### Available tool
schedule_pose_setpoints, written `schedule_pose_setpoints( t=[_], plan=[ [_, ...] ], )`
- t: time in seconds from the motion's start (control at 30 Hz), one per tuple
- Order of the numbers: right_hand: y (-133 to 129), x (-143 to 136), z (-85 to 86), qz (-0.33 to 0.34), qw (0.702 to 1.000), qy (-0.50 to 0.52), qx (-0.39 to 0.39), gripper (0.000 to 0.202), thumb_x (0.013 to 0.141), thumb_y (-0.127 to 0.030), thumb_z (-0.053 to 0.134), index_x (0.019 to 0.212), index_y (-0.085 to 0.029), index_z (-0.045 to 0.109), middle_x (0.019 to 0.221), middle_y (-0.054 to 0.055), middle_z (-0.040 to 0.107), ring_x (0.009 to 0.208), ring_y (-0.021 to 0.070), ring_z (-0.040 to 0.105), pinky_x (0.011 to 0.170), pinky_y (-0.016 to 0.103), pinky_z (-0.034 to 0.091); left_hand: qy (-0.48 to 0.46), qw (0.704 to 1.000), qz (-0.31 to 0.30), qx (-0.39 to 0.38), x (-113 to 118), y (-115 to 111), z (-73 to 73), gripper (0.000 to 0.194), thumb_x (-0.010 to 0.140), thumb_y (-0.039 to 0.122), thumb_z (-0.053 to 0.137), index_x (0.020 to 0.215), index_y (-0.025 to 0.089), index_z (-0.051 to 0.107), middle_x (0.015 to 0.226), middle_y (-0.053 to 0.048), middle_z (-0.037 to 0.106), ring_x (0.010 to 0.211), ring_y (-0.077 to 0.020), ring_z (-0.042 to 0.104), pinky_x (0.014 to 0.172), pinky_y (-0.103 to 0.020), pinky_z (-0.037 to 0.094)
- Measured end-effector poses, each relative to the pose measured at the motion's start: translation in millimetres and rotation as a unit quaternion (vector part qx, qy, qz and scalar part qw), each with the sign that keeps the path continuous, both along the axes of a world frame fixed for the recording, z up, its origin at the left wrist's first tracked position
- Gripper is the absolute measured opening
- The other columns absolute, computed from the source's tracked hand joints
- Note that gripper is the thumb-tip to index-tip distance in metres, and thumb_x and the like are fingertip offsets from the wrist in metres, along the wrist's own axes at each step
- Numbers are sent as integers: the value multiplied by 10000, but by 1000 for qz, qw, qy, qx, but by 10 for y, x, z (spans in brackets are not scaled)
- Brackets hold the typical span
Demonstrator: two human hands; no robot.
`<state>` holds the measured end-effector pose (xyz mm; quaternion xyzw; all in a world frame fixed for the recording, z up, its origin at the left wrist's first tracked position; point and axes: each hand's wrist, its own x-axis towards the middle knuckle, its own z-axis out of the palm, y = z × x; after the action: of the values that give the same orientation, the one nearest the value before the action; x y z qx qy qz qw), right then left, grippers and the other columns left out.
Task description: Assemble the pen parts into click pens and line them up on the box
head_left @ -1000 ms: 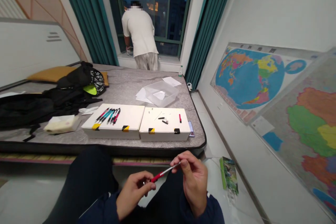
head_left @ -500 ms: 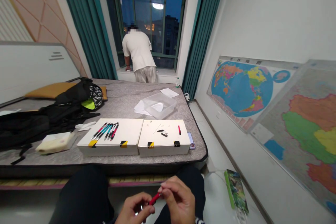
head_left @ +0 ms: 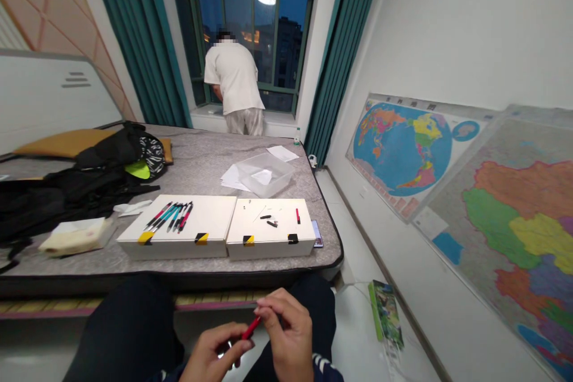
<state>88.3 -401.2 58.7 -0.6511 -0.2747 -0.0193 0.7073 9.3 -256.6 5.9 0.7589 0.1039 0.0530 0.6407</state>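
Observation:
A small red pen part (head_left: 251,327) is held between my two hands, above my lap. My left hand (head_left: 215,351) is closed round its lower end, with something shiny partly showing under the fingers. My right hand (head_left: 289,328) pinches its upper end between thumb and fingertips. Beyond my knees, several pens (head_left: 172,216) lie side by side on the left white box (head_left: 206,206). On the right white box (head_left: 239,233) are black pieces (head_left: 271,224), a red piece (head_left: 298,216) and tiny parts.
A clear plastic bin (head_left: 280,176) and papers (head_left: 283,153) lie behind the boxes on the mattress. Black bags (head_left: 58,200) and a tissue pack (head_left: 76,237) are at the left, a phone (head_left: 317,234) at the right. A person (head_left: 235,74) leans at the window.
The whole view has shifted slightly. Both hands still hold the red part. The person at the window has drawn an arm inward.

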Motion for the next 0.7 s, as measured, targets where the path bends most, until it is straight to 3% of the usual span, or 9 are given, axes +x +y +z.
schedule_pose_setpoints(
  t=[0.17, 0.3, 0.4, 0.6, 0.7],
  plan=[
    [31, -44, -39, -35, 999, 14, 7, 127, 900, -256, 649, 867, -230, 768, 724, 35, 637, 661, 162, 604, 599, 258, 471, -3, 1000, -19, 4, -2, -13, 0, 338, 799, 515, 696, 797, 192, 797, 743, -63, 735, 571, -171, 607, 527, -226, 473],
    [24, -79, -68, -57, 997, -47, 9, 153, 900, -214, 644, 973, -265, 768, 726, 31, 621, 653, 161, 587, 586, 264, 462, -13, 999, -33, 19, -3, 3, -15, 353, 829, 514, 666, 790, 186, 792, 707, -58, 694, 566, -170, 592, 536, -234, 468],
    [16, -90, -65, -50, 996, -71, 29, 177, 886, -194, 661, 1006, -275, 763, 732, 32, 625, 668, 164, 586, 594, 267, 459, -31, 997, -48, 54, 5, 31, -15, 305, 851, 473, 663, 839, 200, 796, 702, -52, 666, 615, -184, 595, 570, -241, 467],
    [13, -55, -21, -19, 999, 35, 18, 100, 881, -258, 681, 874, -230, 776, 734, 30, 617, 678, 155, 590, 600, 251, 461, -51, 993, -79, 73, 42, 79, -70, 283, 868, 441, 657, 826, 196, 791, 766, -69, 696, 720, -212, 625, 660, -250, 488],
    [19, -53, -27, -21, 999, -12, 36, 111, 883, -226, 677, 938, -242, 772, 736, 27, 620, 683, 154, 591, 606, 251, 464, -65, 993, -76, 68, 68, 82, -118, 262, 849, 435, 682, 812, 200, 792, 768, -65, 696, 725, -209, 621, 660, -245, 492]
  ],
)
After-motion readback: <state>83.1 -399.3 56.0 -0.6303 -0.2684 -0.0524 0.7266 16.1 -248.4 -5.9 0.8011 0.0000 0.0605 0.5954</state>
